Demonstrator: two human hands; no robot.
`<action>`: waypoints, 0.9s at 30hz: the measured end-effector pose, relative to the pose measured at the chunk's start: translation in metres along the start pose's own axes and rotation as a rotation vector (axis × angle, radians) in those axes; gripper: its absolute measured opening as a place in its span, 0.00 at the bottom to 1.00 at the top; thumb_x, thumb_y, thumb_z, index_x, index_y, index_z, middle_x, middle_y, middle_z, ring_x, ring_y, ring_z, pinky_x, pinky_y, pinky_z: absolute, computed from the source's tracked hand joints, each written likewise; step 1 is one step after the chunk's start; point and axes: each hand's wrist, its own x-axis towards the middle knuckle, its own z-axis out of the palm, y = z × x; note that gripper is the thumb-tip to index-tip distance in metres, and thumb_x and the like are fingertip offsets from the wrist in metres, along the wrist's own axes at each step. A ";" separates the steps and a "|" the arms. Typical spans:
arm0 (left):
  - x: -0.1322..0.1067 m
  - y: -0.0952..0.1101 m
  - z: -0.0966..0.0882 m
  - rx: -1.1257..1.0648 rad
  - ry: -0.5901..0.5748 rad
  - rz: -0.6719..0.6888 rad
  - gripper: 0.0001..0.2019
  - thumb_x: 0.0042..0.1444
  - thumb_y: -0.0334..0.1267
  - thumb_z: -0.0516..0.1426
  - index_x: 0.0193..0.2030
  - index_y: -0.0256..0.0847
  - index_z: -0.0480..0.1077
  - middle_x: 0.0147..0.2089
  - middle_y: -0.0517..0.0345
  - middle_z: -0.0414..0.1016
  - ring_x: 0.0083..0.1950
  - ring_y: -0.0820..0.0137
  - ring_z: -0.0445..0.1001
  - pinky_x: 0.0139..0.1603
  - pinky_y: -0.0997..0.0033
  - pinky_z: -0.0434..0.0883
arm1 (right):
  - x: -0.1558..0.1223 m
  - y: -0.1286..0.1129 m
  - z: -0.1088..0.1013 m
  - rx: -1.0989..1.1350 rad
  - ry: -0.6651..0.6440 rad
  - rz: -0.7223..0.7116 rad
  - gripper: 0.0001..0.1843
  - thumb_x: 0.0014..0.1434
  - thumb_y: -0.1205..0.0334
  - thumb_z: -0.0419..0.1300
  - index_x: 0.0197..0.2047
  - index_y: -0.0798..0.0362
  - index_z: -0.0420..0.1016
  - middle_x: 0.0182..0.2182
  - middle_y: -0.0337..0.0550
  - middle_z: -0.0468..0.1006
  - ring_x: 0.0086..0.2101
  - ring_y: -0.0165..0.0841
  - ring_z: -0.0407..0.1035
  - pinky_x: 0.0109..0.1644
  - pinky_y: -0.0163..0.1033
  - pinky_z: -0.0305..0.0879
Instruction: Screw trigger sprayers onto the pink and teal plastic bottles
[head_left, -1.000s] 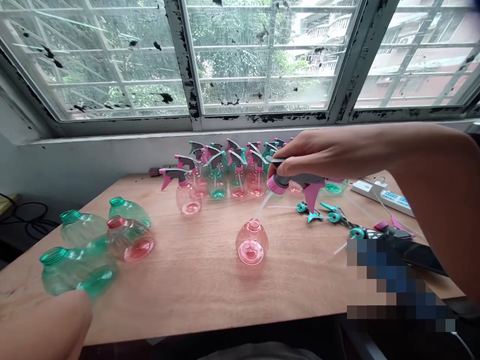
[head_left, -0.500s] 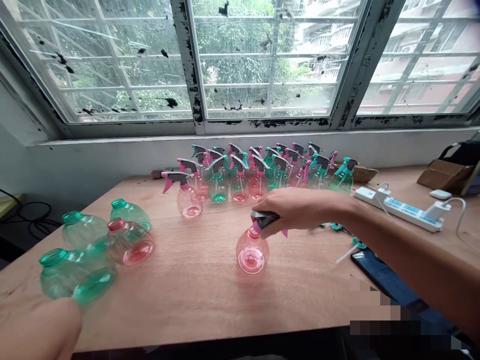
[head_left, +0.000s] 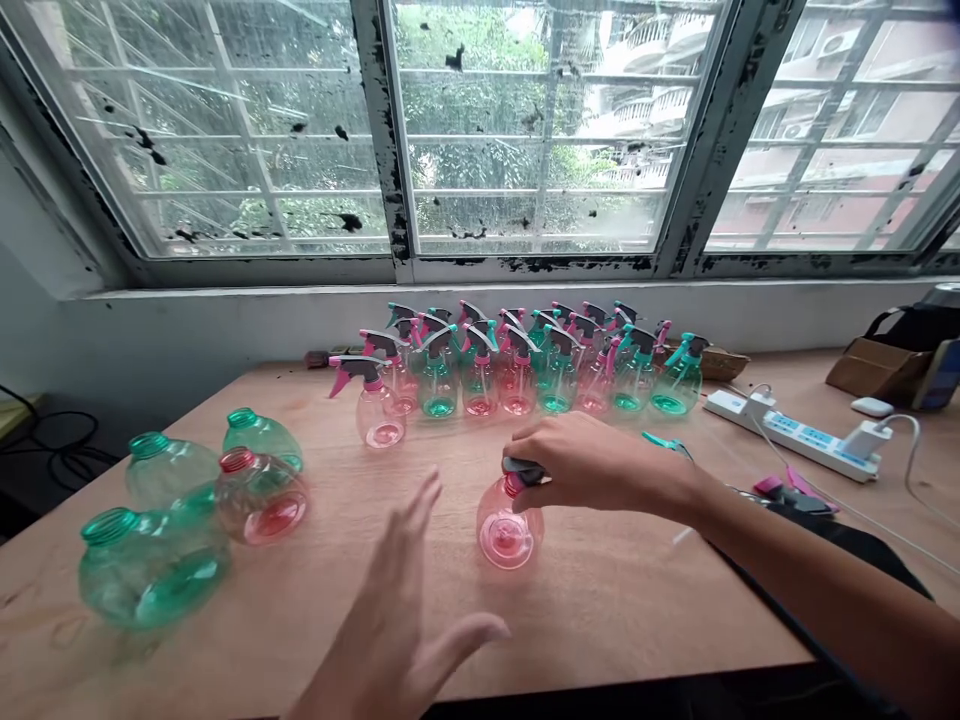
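A pink see-through spray bottle (head_left: 510, 530) stands upright at the middle of the table. My right hand (head_left: 562, 455) is closed round the grey spray head on its neck, hiding most of the trigger. Left of that bottle, my left hand (head_left: 405, 600) hovers with fingers stretched and thumb apart, holding nothing. Farther left are bottles without spray heads: a pink bottle (head_left: 262, 500), a front green bottle (head_left: 154, 570), and two more green ones behind. A finished-looking pink spray bottle (head_left: 381, 415) with a pink trigger stands beyond my left hand.
Rows of green and pink spray bottles (head_left: 517, 375) line the back of the table (head_left: 360, 510) below the window. To the right lie a white power strip (head_left: 795, 435) with cables, loose pink and grey spray heads (head_left: 795, 495), and a cardboard box (head_left: 881, 365).
My left hand has swung from the lower left corner, near the front green bottle, towards the middle pink bottle. My right hand stays on the spray head; the view has tilted slightly up.
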 end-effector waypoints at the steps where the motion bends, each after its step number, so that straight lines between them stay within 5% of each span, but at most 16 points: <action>1: 0.004 -0.006 0.014 -0.035 -0.073 -0.057 0.43 0.57 0.49 0.65 0.73 0.39 0.51 0.73 0.35 0.58 0.71 0.43 0.62 0.66 0.36 0.66 | -0.005 -0.002 0.002 -0.015 0.016 0.020 0.12 0.59 0.54 0.67 0.31 0.51 0.73 0.31 0.42 0.80 0.29 0.36 0.70 0.26 0.38 0.46; 3: 0.008 -0.013 0.040 -0.112 -0.230 -0.178 0.55 0.48 0.47 0.71 0.75 0.33 0.46 0.75 0.27 0.52 0.75 0.39 0.52 0.70 0.34 0.58 | -0.020 -0.004 0.009 -0.012 0.065 0.065 0.09 0.61 0.58 0.66 0.32 0.51 0.75 0.32 0.42 0.81 0.30 0.36 0.72 0.27 0.38 0.48; 6: 0.006 -0.014 0.066 -0.253 -0.297 -0.231 0.52 0.44 0.41 0.72 0.73 0.34 0.53 0.76 0.31 0.49 0.76 0.38 0.47 0.73 0.33 0.48 | -0.055 -0.009 0.034 0.095 0.205 0.165 0.04 0.64 0.60 0.62 0.38 0.49 0.78 0.34 0.40 0.81 0.32 0.36 0.74 0.33 0.38 0.58; 10: 0.004 -0.009 0.071 -0.408 -0.269 -0.202 0.47 0.47 0.40 0.71 0.72 0.43 0.56 0.74 0.40 0.58 0.76 0.40 0.48 0.74 0.32 0.44 | -0.099 -0.022 0.085 0.354 0.496 0.253 0.10 0.63 0.61 0.63 0.49 0.48 0.77 0.37 0.43 0.80 0.35 0.38 0.77 0.38 0.37 0.67; 13: 0.006 -0.008 0.066 -0.518 -0.265 -0.199 0.39 0.57 0.40 0.64 0.72 0.45 0.54 0.73 0.43 0.60 0.75 0.47 0.54 0.74 0.41 0.53 | -0.112 -0.028 0.117 0.456 0.737 0.317 0.12 0.61 0.63 0.64 0.49 0.48 0.76 0.38 0.44 0.81 0.38 0.38 0.78 0.40 0.36 0.70; 18: 0.003 -0.004 0.066 -0.931 -0.147 -0.353 0.34 0.62 0.45 0.60 0.72 0.49 0.51 0.74 0.48 0.58 0.74 0.56 0.57 0.76 0.51 0.54 | -0.094 -0.026 0.152 0.987 0.752 0.595 0.14 0.58 0.52 0.68 0.43 0.51 0.78 0.33 0.42 0.82 0.33 0.39 0.78 0.38 0.40 0.74; 21: -0.002 -0.001 0.073 -1.005 0.031 -0.408 0.45 0.55 0.50 0.66 0.73 0.50 0.47 0.75 0.48 0.54 0.76 0.52 0.52 0.77 0.51 0.50 | -0.080 -0.031 0.169 1.425 0.740 0.703 0.20 0.56 0.46 0.69 0.41 0.54 0.74 0.20 0.35 0.77 0.21 0.34 0.73 0.27 0.38 0.73; 24: -0.001 -0.004 0.077 -1.108 0.173 -0.473 0.56 0.47 0.51 0.71 0.74 0.48 0.40 0.75 0.43 0.54 0.76 0.49 0.53 0.75 0.51 0.55 | -0.072 -0.038 0.179 1.603 0.696 0.667 0.21 0.55 0.46 0.71 0.37 0.55 0.74 0.18 0.36 0.78 0.20 0.32 0.73 0.26 0.34 0.69; 27: 0.003 -0.009 0.075 -1.086 0.182 -0.496 0.46 0.48 0.52 0.70 0.70 0.44 0.58 0.73 0.44 0.59 0.74 0.46 0.56 0.73 0.52 0.59 | -0.071 -0.040 0.183 1.675 0.685 0.648 0.21 0.53 0.45 0.72 0.34 0.55 0.74 0.20 0.38 0.81 0.21 0.32 0.75 0.26 0.34 0.69</action>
